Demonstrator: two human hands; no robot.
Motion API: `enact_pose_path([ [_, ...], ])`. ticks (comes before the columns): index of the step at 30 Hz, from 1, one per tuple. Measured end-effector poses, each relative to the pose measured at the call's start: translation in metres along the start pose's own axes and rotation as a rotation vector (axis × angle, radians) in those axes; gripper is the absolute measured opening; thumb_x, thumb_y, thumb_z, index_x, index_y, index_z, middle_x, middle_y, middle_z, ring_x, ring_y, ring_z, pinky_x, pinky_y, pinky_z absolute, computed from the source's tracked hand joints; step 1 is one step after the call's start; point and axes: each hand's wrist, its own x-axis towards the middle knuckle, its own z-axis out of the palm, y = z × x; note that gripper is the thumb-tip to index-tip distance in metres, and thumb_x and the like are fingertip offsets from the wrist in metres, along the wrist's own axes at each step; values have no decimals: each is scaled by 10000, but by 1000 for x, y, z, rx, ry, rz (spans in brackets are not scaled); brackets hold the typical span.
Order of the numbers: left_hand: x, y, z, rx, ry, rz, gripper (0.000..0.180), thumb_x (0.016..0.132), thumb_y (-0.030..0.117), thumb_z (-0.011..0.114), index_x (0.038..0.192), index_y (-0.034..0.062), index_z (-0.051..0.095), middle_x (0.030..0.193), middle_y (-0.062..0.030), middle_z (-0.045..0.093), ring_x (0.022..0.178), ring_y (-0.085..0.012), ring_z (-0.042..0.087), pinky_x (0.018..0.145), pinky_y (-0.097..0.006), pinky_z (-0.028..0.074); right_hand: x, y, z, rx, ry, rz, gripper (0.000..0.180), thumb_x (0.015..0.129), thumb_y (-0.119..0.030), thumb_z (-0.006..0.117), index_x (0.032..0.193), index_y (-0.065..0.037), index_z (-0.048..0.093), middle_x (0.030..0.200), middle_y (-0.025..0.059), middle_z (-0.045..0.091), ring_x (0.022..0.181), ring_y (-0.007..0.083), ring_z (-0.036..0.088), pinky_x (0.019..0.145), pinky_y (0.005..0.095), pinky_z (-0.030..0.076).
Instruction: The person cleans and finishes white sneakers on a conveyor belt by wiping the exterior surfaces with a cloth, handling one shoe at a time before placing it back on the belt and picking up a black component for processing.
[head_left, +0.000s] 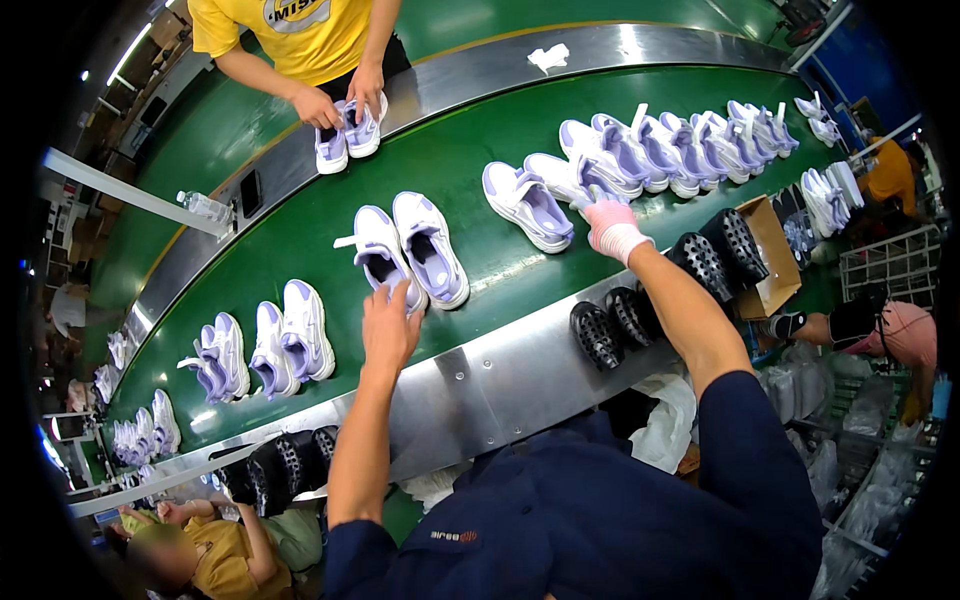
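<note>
My bare left hand (390, 328) has its fingers closed on the heel of a white and lilac sneaker (377, 240), which stands on the green conveyor belt (450, 345). Against that shoe's right side stands a matching sneaker (430, 240). My right hand (614, 228), in a pale pink glove, is closed at the heel end of another white and lilac sneaker (553, 175); its fingertips are partly hidden. Just left of this one lies a sneaker (528, 208) with its opening facing me. A tight row of sneakers (690, 150) stretches away beyond my right hand.
Across the belt, a person in yellow (300, 45) handles a pair of sneakers (348, 135). Black studded shoe-shaped forms (597, 335) line the metal edge (440, 400) near me, beside a cardboard box (770, 255). More sneakers (290, 340) stand left. A bottle (205, 207) and phone (251, 192) rest on the far edge.
</note>
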Motion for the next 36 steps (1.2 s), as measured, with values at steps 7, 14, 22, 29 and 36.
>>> enact_pose_path([
  [7, -173, -13, -2, -422, -170, -337, 244, 880, 137, 735, 1079, -5, 732, 995, -216, 731, 887, -366, 715, 813, -425, 568, 53, -38, 13, 582, -5, -231, 469, 838, -320, 661, 1189, -10, 686, 1160, 277, 690, 1120, 415, 659, 977, 456, 526],
  [14, -191, 52, -13, -459, -260, -302, 224, 890, 125, 734, 1085, 15, 726, 1013, -194, 727, 930, -369, 708, 830, -437, 563, 55, -93, 30, 503, 277, 172, 351, 877, -266, 674, 1119, -16, 631, 1070, 261, 714, 1046, 412, 694, 914, 485, 546],
  [22, -152, 88, -35, -653, -132, -258, 386, 893, 66, 749, 1264, 13, 656, 1130, -194, 683, 987, -303, 690, 791, -377, 577, -62, -134, -4, 744, 251, 146, 238, 826, -154, 651, 1022, -21, 646, 979, 270, 703, 979, 449, 677, 860, 517, 541],
  [29, -143, 88, -26, -674, -133, -222, 810, 829, 158, 839, 1521, 41, 435, 1452, -197, 481, 1215, -318, 584, 831, -393, 592, -242, -202, 57, 542, 45, -92, 281, 826, -142, 676, 1081, -37, 623, 966, 187, 698, 926, 371, 698, 804, 463, 577],
  [36, -200, 11, -18, -831, -157, -546, 778, 846, 68, 777, 1539, 33, 423, 1419, -209, 518, 1221, -281, 575, 933, -387, 571, -271, -116, 79, 597, 673, 72, 261, 861, -139, 687, 1094, -24, 678, 1048, 196, 687, 962, 389, 645, 883, 453, 520],
])
